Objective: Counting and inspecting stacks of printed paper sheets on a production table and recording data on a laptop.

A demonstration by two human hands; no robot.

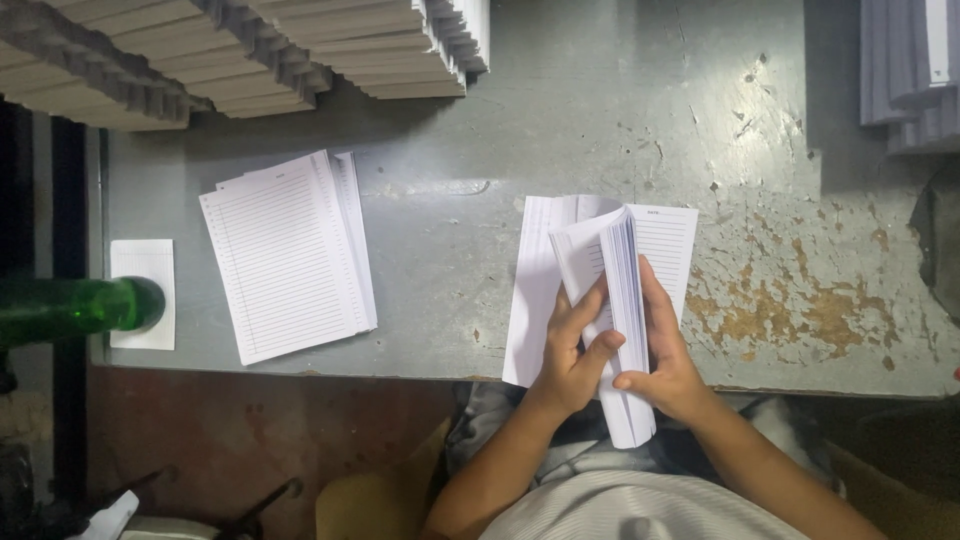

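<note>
Sheaf of ruled sheets point(628, 330) held on edge between both hands, long axis running away from the body, near end overhanging the front edge of the metal worktable point(600, 120), far end curling over above the table. Left hand point(575, 350) on the sheaf's left face, fingers spread up the paper, thumb crossing toward the edge: grasping, not clenched. Right hand point(665, 355) on the right face, fingers laid flat along the edge, thumb tucked at the lower part: also grasping the sheaf. Both hands equally near, sheaf pinched directly between them, touching both palms.

Beneath and to the left of the sheaf, white sheets point(535, 300) flat on the table, partly covered by the left hand; 1 ruled sheet point(672, 245) showing to the right behind the fingers.

Second stack of ruled sheets point(288, 255) flat on the table, well apart to the left, tilted slightly, long axis also running away from the body. Left hand nearer to it than right.

Green bottle point(75, 308) lying at far left over a small white pad point(142, 265). Fanned paper piles point(240, 50) along the far edge.
</note>
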